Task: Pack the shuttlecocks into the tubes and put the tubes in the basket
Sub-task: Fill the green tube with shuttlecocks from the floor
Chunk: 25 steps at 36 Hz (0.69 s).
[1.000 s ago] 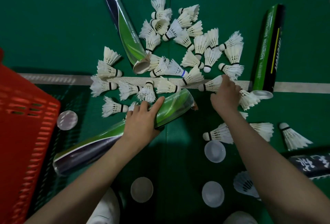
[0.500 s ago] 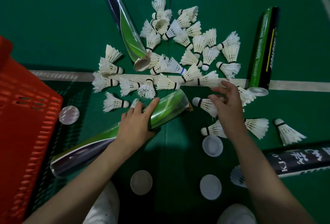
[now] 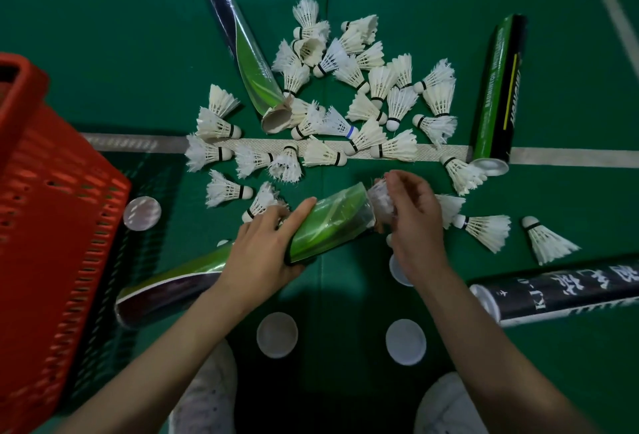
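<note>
Head view: left grip [image 3: 262, 247] curls around a green tube [image 3: 328, 222] on the floor [image 3: 103, 53]; right grip [image 3: 413, 222] pinches a shuttlecock [image 3: 378, 200] at its mouth. Packing step; next, likely push it straight inside

floor [image 3: 103, 18]: green court mat | white line [image 3: 570, 157]: crosses the floor left to right | second white line [image 3: 615, 18]: far right corner | white shoes [image 3: 207, 395]: two, near edge

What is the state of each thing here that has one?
left hand: grips the held tube
right hand: pinches a shuttlecock
held tube: mouth open
shuttlecock: at that mouth, blurred
far tube: lying, mouth open
caps: loose, on no tube
basket: upright, inside hidden
</note>
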{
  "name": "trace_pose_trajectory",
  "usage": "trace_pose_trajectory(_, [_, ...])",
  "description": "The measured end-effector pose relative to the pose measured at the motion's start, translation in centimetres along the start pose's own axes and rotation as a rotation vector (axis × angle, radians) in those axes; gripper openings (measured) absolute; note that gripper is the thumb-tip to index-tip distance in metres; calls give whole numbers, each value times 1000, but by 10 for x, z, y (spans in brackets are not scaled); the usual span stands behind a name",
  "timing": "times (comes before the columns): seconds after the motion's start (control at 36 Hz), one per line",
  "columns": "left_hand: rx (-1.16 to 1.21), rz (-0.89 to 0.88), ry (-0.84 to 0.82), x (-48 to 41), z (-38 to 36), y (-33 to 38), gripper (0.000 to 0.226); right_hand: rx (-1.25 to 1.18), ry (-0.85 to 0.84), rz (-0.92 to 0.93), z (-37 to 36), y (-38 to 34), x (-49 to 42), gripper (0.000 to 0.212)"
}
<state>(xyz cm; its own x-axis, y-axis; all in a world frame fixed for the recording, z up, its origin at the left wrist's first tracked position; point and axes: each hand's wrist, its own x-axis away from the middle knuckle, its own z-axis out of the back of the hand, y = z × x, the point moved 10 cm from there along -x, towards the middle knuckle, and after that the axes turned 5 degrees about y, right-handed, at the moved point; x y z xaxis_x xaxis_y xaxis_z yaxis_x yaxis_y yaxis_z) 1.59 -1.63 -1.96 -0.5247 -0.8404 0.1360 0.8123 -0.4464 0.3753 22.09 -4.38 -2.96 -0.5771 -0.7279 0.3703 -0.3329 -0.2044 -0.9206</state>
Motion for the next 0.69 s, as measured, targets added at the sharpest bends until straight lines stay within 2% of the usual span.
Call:
trace_pose_trajectory(0.06, [-35, -19, -4, 4, -3, 3, 102, 101, 20, 49, 2, 0, 4, 8])
trace_pose_trajectory(0.11, [-36, -19, 9, 6, -3, 4, 103, 170, -5, 93, -2, 0, 8, 16])
trace_pose_trajectory(0.22, [-7, 28, 16, 1, 0, -2, 102, 133, -144, -41, -16, 20, 13, 46])
trace_pose_trajectory(0.31, [-23, 46, 17, -3, 1, -8, 104, 234, -261, -127, -24, 37, 15, 77])
trace_pose_trajectory(0.42, [-81, 55, 14, -11, 3, -10, 104, 274, -429, -141, -45, 37, 21, 85])
trace_pose_trajectory(0.5, [-96, 68, 25, -18, 4, -11, 104, 237, -481, -165, -50, 34, 17, 67])
trace_pose_trajectory(0.56, [-103, 79, 10, -23, 1, -10, 104, 233, -457, -158, -48, 29, 5, 55])
trace_pose_trajectory(0.69, [-120, 122, -39, -38, -8, -11, 105, 503, -27, 1, 1, 17, -62, 25])
